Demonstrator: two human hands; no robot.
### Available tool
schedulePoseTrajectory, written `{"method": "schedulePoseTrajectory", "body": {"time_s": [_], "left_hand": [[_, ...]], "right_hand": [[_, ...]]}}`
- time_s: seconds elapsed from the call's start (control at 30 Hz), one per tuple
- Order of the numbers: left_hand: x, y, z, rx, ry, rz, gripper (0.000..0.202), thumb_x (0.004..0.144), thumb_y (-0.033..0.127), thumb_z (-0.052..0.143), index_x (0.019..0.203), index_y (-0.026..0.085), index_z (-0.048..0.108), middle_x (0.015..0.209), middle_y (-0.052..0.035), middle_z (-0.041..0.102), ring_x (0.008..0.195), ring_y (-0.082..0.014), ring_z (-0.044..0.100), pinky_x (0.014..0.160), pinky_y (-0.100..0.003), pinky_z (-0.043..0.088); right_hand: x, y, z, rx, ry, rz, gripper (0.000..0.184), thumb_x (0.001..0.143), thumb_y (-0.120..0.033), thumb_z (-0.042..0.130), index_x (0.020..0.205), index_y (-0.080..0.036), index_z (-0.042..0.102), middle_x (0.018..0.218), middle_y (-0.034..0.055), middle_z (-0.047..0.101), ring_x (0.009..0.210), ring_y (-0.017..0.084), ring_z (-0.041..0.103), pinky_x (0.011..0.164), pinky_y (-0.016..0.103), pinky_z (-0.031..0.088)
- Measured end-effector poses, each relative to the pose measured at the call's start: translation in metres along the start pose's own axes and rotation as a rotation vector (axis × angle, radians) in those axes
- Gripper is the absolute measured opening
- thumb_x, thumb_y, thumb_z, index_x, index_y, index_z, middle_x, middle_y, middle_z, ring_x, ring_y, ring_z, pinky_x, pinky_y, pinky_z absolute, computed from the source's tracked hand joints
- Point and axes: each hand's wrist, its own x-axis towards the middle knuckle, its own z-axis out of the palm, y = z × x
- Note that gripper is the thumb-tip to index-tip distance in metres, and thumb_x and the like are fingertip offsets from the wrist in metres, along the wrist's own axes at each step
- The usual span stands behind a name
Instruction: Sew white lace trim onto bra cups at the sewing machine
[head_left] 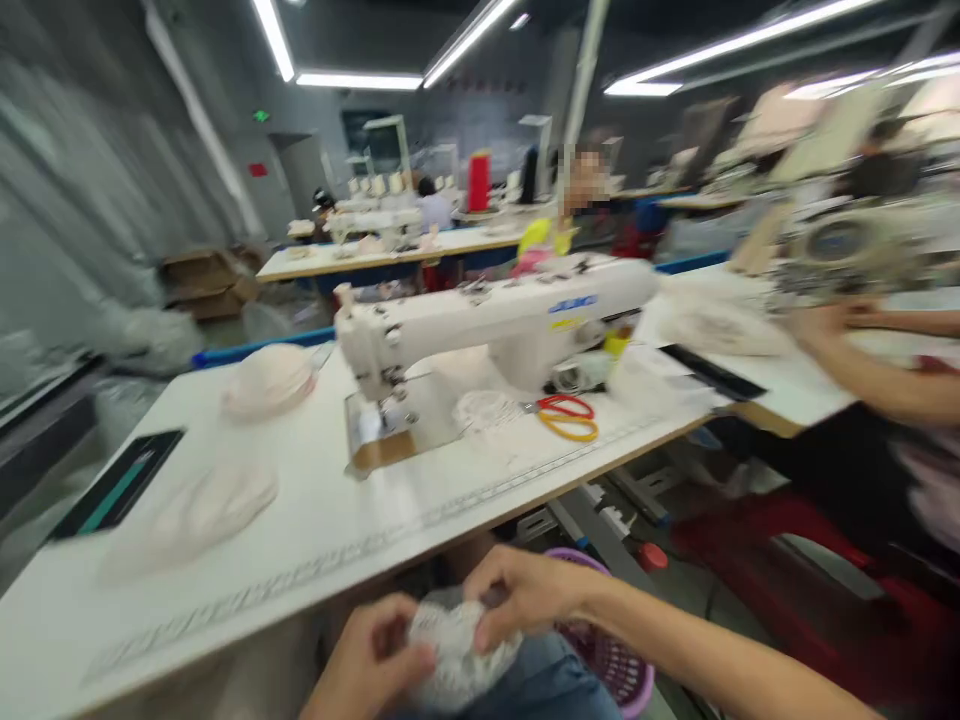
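Both my hands are low in my lap, below the table's front edge. My left hand (375, 655) and my right hand (525, 590) are closed on a small bundle of white lace fabric (450, 650), fingers pinching it from either side. A white sewing machine (487, 320) stands on the white table (315, 540) ahead of me. Red and yellow scissors (566, 415) lie to the machine's right. Pale fabric pieces (266, 380) lie on the table's left part, with another pale piece (202, 510) nearer me.
A purple basket (615, 665) sits by my right knee. A dark tablet-like panel (116, 485) lies at the table's left edge. A neighbouring person's arm (862, 370) works at the table to the right. More sewing tables and people fill the back.
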Motion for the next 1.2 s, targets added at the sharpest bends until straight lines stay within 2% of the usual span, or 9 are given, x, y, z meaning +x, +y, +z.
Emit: {"method": "schedulePoseTrajectory", "body": {"time_s": [0.03, 0.1, 0.2, 0.3, 0.43, 0.57, 0.77, 1.0, 1.2], "left_hand": [[0.001, -0.004, 0.001, -0.064, 0.014, -0.050, 0.046, 0.057, 0.056, 0.075, 0.073, 0.015, 0.065, 0.066, -0.0012, 0.063, 0.063, -0.0158, 0.057, 0.058, -0.026, 0.045], [0.004, -0.011, 0.003, -0.225, -0.003, -0.134, 0.043, 0.054, 0.047, 0.079, 0.073, 0.012, 0.065, 0.062, -0.0003, 0.060, 0.060, -0.0121, 0.052, 0.057, -0.023, 0.040], [0.008, -0.017, 0.004, -0.330, -0.020, -0.174, 0.038, 0.051, 0.038, 0.082, 0.071, 0.010, 0.066, 0.062, 0.0004, 0.059, 0.059, -0.0093, 0.048, 0.057, -0.021, 0.037], [0.005, -0.022, 0.006, -0.362, -0.009, -0.214, 0.034, 0.053, 0.034, 0.082, 0.072, 0.010, 0.066, 0.063, -0.0002, 0.059, 0.059, -0.0095, 0.049, 0.059, -0.022, 0.037], [-0.002, -0.029, 0.007, -0.324, -0.005, -0.248, 0.032, 0.056, 0.034, 0.080, 0.072, 0.010, 0.066, 0.061, 0.0000, 0.058, 0.059, -0.0099, 0.048, 0.058, -0.022, 0.037], [-0.003, -0.035, 0.006, -0.364, -0.017, -0.265, 0.032, 0.057, 0.034, 0.080, 0.073, 0.010, 0.067, 0.065, -0.0010, 0.060, 0.061, -0.0106, 0.050, 0.059, -0.022, 0.038], [-0.004, -0.041, 0.003, -0.297, 0.006, -0.248, 0.032, 0.063, 0.040, 0.076, 0.067, 0.009, 0.065, 0.060, 0.0001, 0.056, 0.059, -0.0092, 0.045, 0.057, -0.021, 0.033], [-0.003, -0.045, 0.003, -0.349, 0.005, -0.239, 0.038, 0.065, 0.047, 0.073, 0.067, 0.010, 0.062, 0.061, 0.0006, 0.053, 0.060, -0.0097, 0.044, 0.059, -0.022, 0.032], [-0.003, -0.049, 0.003, -0.393, 0.001, -0.200, 0.037, 0.070, 0.047, 0.070, 0.069, 0.011, 0.060, 0.064, 0.0005, 0.053, 0.064, -0.0100, 0.044, 0.062, -0.022, 0.033]], "right_hand": [[-0.001, -0.003, 0.000, -0.013, 0.007, -0.011, 0.036, 0.062, -0.042, 0.076, 0.065, -0.011, 0.058, 0.054, -0.0074, 0.045, 0.049, 0.003, 0.038, 0.042, 0.012, 0.029], [0.002, -0.004, -0.002, 0.010, 0.021, -0.021, 0.034, 0.068, -0.044, 0.071, 0.068, -0.012, 0.059, 0.056, -0.0068, 0.046, 0.051, 0.004, 0.039, 0.045, 0.015, 0.030], [0.006, 0.005, 0.000, -0.017, -0.004, -0.030, 0.030, 0.076, -0.043, 0.064, 0.072, -0.014, 0.060, 0.060, -0.0051, 0.050, 0.056, 0.007, 0.044, 0.052, 0.019, 0.034], [0.005, 0.016, 0.004, -0.019, -0.037, 0.002, 0.029, 0.078, -0.042, 0.062, 0.074, -0.014, 0.061, 0.063, -0.0036, 0.052, 0.059, 0.009, 0.046, 0.056, 0.021, 0.036], [0.007, 0.025, 0.006, 0.026, -0.080, 0.098, 0.031, 0.074, -0.044, 0.066, 0.074, -0.014, 0.061, 0.065, -0.0021, 0.054, 0.063, 0.011, 0.047, 0.058, 0.022, 0.036], [0.010, 0.030, 0.007, 0.053, -0.098, 0.122, 0.030, 0.072, -0.043, 0.068, 0.074, -0.013, 0.062, 0.064, -0.0021, 0.053, 0.062, 0.011, 0.045, 0.057, 0.023, 0.033], [0.008, 0.038, 0.007, 0.104, -0.078, 0.142, 0.030, 0.072, -0.043, 0.068, 0.071, -0.014, 0.062, 0.063, -0.0026, 0.053, 0.061, 0.010, 0.044, 0.058, 0.023, 0.031], [0.008, 0.036, 0.006, 0.115, -0.066, 0.147, 0.028, 0.071, -0.042, 0.068, 0.073, -0.014, 0.063, 0.066, -0.0015, 0.055, 0.064, 0.012, 0.047, 0.060, 0.024, 0.034], [0.007, 0.038, 0.004, 0.108, -0.084, 0.114, 0.028, 0.071, -0.042, 0.069, 0.073, -0.015, 0.060, 0.068, -0.0026, 0.051, 0.064, 0.011, 0.044, 0.059, 0.024, 0.031]]}}
